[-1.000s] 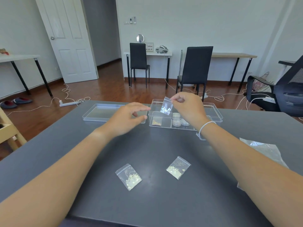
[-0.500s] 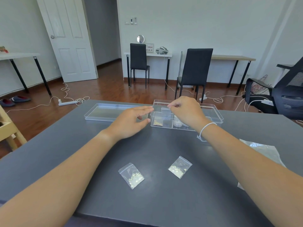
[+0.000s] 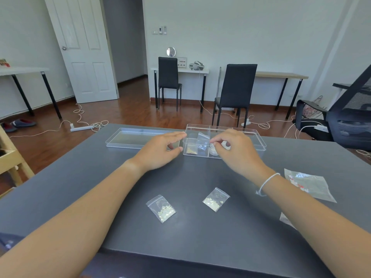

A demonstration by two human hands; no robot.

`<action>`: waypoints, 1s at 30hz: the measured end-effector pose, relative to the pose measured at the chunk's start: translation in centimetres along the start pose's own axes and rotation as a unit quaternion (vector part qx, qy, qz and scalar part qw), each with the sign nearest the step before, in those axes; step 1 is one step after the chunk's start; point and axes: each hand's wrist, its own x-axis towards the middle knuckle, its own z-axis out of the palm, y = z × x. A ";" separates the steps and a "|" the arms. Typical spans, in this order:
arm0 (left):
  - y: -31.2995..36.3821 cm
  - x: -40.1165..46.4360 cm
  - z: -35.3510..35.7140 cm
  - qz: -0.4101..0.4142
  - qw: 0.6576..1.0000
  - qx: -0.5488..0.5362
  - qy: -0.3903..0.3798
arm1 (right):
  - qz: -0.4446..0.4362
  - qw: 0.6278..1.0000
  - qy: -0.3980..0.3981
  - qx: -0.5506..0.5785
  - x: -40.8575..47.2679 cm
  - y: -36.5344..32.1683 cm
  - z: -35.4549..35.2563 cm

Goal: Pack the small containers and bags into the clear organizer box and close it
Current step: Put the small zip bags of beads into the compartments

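Observation:
The clear organizer box point(image 3: 260, 145) stands open at the table's far side. My right hand point(image 3: 235, 152) pinches a small clear bag point(image 3: 202, 141) by its right edge, and the bag stands tilted inside a left compartment. My left hand point(image 3: 161, 151) is open, with index fingertip and thumb against the box's left end. Small round containers point(image 3: 213, 151) and a bag of gold bits point(image 3: 189, 150) lie in the front compartments. Two small bags of pale beads, one on the left point(image 3: 163, 209) and one on the right point(image 3: 216, 199), lie on the table near me.
The box's clear lid point(image 3: 128, 137) lies flat left of the box. A larger clear bag point(image 3: 313, 186) lies on the grey table point(image 3: 200, 233) at the right, with another bag's corner point(image 3: 286, 220) below it. An office chair point(image 3: 349, 121) stands beyond the table's right side.
My right hand has lowered the small bag from above the box down into a left compartment. My left hand has slid right until it touches the box's left end.

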 end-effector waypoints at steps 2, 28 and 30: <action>0.2 -0.4 0.0 -0.002 1.000 -0.006 0.002 | -0.003 1.000 -0.008 0.004 -0.9 -0.2 -0.6; 5.1 -11.1 -5.4 -0.076 0.974 -0.002 -0.216 | 0.054 0.950 -0.306 -0.020 -6.7 -1.3 -2.6; 5.3 -11.1 -5.4 -0.076 0.973 0.001 -0.218 | 0.063 0.951 -0.303 -0.030 -6.8 -1.4 -2.6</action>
